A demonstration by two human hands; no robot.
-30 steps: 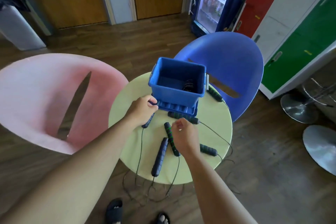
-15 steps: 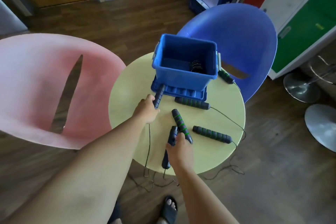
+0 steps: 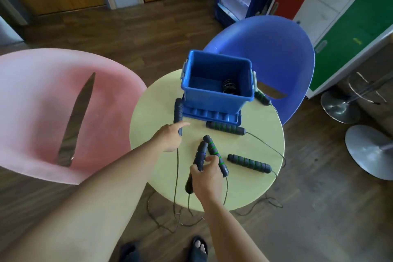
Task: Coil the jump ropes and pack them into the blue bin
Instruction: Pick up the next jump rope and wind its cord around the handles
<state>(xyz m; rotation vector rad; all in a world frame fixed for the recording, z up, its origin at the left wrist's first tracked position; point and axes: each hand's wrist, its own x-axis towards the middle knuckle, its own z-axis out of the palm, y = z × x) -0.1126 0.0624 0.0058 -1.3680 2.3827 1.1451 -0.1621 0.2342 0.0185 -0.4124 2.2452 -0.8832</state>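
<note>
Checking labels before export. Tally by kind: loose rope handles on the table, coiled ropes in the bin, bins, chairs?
Rope handles on the table: 6
Coiled rope in the bin: 1
Blue bin: 1
Chairs, pink and blue: 2
Total: 10

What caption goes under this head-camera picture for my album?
Right hand holds one jump-rope handle; left hand touches another handle beside the blue bin.

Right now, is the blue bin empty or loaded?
Nearly empty: one dark coil lies inside the blue bin, by its right wall; the rest of its floor shows bare.
</note>
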